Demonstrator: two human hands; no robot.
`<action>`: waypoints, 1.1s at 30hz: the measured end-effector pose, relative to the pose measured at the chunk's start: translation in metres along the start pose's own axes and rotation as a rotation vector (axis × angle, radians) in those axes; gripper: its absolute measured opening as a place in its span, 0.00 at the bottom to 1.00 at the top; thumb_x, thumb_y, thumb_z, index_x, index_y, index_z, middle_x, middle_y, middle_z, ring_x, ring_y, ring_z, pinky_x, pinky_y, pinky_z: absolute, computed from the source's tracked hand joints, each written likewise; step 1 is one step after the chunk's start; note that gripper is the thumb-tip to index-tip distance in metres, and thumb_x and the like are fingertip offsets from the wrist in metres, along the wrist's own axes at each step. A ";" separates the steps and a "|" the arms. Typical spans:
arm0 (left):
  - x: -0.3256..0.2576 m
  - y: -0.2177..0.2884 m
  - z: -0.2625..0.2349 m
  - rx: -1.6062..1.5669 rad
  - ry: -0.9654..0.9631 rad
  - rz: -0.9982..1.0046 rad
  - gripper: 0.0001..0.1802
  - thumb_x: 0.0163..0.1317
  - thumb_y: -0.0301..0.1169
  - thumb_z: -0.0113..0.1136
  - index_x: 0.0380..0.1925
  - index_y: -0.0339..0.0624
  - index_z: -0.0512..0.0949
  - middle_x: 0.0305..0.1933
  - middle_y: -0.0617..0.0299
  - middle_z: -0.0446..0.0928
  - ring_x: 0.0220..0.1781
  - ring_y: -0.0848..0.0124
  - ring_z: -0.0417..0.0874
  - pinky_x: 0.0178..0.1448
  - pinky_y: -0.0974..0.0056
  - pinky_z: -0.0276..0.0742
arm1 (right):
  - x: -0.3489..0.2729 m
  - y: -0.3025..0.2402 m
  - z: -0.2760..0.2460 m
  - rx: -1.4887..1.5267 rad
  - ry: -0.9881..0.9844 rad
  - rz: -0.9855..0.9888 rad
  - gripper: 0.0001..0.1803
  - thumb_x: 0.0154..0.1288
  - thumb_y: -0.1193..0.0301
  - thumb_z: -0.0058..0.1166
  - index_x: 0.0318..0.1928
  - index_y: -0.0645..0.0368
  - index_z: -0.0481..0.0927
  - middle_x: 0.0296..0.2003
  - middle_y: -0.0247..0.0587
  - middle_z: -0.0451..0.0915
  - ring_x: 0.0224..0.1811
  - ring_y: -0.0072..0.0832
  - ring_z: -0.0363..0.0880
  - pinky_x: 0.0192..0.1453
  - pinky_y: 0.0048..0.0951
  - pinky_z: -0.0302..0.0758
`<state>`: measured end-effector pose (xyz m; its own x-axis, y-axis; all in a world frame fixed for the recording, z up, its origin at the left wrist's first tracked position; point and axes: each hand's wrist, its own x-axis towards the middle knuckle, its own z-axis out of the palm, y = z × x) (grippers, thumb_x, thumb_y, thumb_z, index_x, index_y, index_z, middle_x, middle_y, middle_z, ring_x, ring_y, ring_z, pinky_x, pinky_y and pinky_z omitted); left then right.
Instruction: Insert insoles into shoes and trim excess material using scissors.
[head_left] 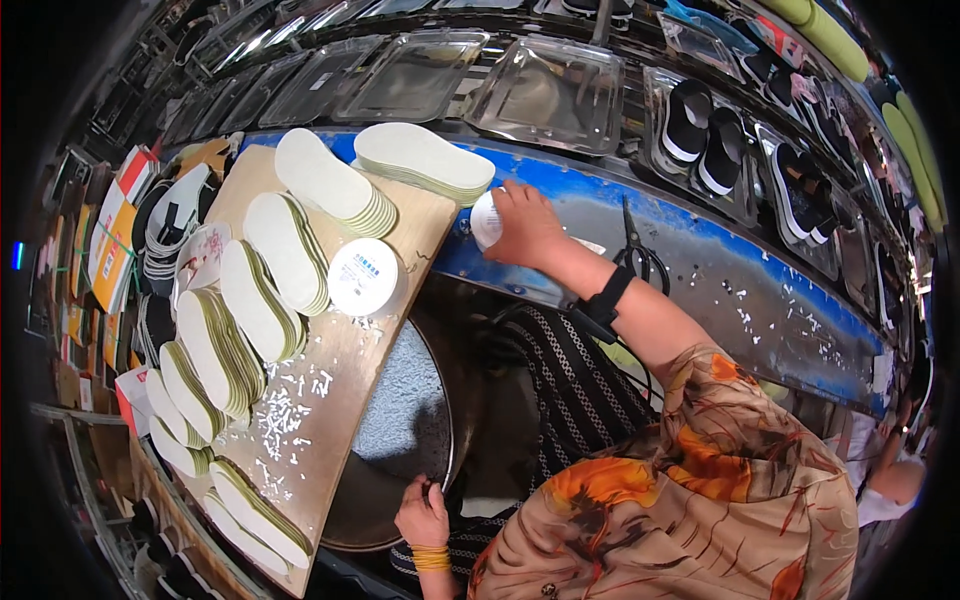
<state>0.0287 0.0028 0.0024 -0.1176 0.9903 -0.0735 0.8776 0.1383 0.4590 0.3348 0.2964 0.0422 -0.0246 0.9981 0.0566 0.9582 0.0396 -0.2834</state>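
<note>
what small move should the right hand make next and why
Perhaps ease the round white piece slightly away from the nearest insole stack: the right hand has a grip on its edge, and the stack's end lies right beside it, leaving little room there.

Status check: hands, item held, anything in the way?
Right hand: gripping white round container beside insole stack. Left hand: lower, grip unclear. Black-handled scissors near right hand, on worn blue workbench.
</note>
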 end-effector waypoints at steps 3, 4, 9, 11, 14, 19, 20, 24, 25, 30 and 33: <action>0.000 0.000 0.001 0.009 0.014 0.009 0.17 0.59 0.40 0.50 0.38 0.38 0.77 0.35 0.50 0.78 0.36 0.52 0.79 0.40 0.56 0.75 | -0.001 0.014 0.001 -0.004 0.012 -0.032 0.47 0.38 0.53 0.66 0.60 0.58 0.61 0.62 0.52 0.57 0.64 0.49 0.54 0.66 0.46 0.53; 0.001 0.000 0.001 0.005 0.035 0.029 0.16 0.59 0.40 0.51 0.37 0.38 0.77 0.35 0.50 0.78 0.35 0.52 0.79 0.39 0.56 0.75 | -0.003 0.022 -0.004 0.006 -0.006 -0.014 0.47 0.38 0.53 0.66 0.60 0.58 0.61 0.62 0.52 0.57 0.64 0.49 0.54 0.66 0.46 0.53; 0.001 0.003 0.001 0.050 0.042 0.051 0.16 0.59 0.39 0.50 0.36 0.38 0.77 0.34 0.50 0.78 0.35 0.51 0.79 0.37 0.55 0.75 | -0.017 0.100 -0.080 -0.029 0.373 -0.034 0.34 0.41 0.60 0.65 0.51 0.59 0.70 0.51 0.52 0.69 0.54 0.47 0.68 0.57 0.42 0.67; 0.000 0.005 0.002 0.047 0.042 0.050 0.15 0.58 0.38 0.50 0.36 0.38 0.77 0.34 0.50 0.78 0.35 0.51 0.79 0.37 0.54 0.75 | -0.025 0.155 -0.115 -0.191 0.413 0.425 0.34 0.46 0.66 0.60 0.56 0.54 0.63 0.49 0.51 0.69 0.51 0.49 0.71 0.50 0.42 0.72; -0.001 0.008 0.004 0.086 0.072 0.030 0.15 0.59 0.36 0.47 0.34 0.37 0.78 0.33 0.47 0.78 0.34 0.48 0.78 0.36 0.53 0.73 | -0.025 0.236 -0.141 -0.313 0.305 0.702 0.32 0.55 0.71 0.46 0.61 0.56 0.54 0.45 0.66 0.72 0.45 0.51 0.76 0.47 0.44 0.73; 0.002 0.008 0.006 0.073 0.089 0.048 0.14 0.59 0.35 0.47 0.34 0.37 0.78 0.32 0.47 0.78 0.33 0.49 0.79 0.36 0.54 0.74 | 0.008 0.285 -0.133 -0.063 0.361 0.508 0.28 0.53 0.74 0.43 0.58 0.60 0.61 0.40 0.59 0.77 0.43 0.52 0.77 0.48 0.42 0.73; 0.002 0.007 0.006 0.052 0.076 0.030 0.14 0.59 0.35 0.47 0.34 0.37 0.78 0.32 0.47 0.78 0.33 0.49 0.79 0.37 0.54 0.74 | 0.015 0.283 -0.133 -0.132 0.274 0.470 0.32 0.48 0.68 0.54 0.57 0.60 0.64 0.37 0.58 0.78 0.40 0.48 0.78 0.45 0.42 0.73; -0.001 -0.001 0.008 0.077 0.071 -0.001 0.13 0.56 0.36 0.51 0.35 0.39 0.78 0.34 0.50 0.79 0.34 0.51 0.80 0.37 0.55 0.75 | 0.024 0.255 -0.159 0.055 -0.049 0.658 0.23 0.43 0.65 0.62 0.42 0.58 0.79 0.33 0.48 0.81 0.32 0.37 0.81 0.38 0.35 0.77; -0.003 -0.004 0.009 0.090 0.117 0.027 0.13 0.56 0.36 0.52 0.35 0.40 0.78 0.34 0.51 0.79 0.33 0.52 0.80 0.37 0.56 0.76 | 0.020 0.241 -0.166 0.091 0.112 0.585 0.21 0.46 0.63 0.61 0.42 0.60 0.79 0.28 0.46 0.78 0.26 0.35 0.78 0.32 0.33 0.75; 0.003 -0.008 0.005 0.025 0.037 -0.091 0.16 0.57 0.42 0.53 0.34 0.41 0.78 0.34 0.54 0.80 0.35 0.55 0.80 0.39 0.56 0.76 | -0.027 0.137 -0.197 0.694 0.535 0.324 0.18 0.52 0.60 0.58 0.28 0.65 0.77 0.14 0.38 0.71 0.12 0.24 0.69 0.17 0.29 0.65; 0.014 0.001 -0.014 -0.280 -0.016 -0.118 0.18 0.60 0.37 0.54 0.45 0.35 0.74 0.42 0.50 0.77 0.43 0.61 0.79 0.46 0.63 0.74 | -0.078 0.047 -0.175 0.531 0.409 0.045 0.16 0.46 0.64 0.61 0.19 0.64 0.74 0.11 0.35 0.68 0.11 0.22 0.67 0.15 0.27 0.62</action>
<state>0.0217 0.0168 0.0148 -0.2021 0.9672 -0.1541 0.6955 0.2525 0.6727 0.4318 0.2120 0.1917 0.2224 0.9050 0.3627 0.6828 0.1210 -0.7205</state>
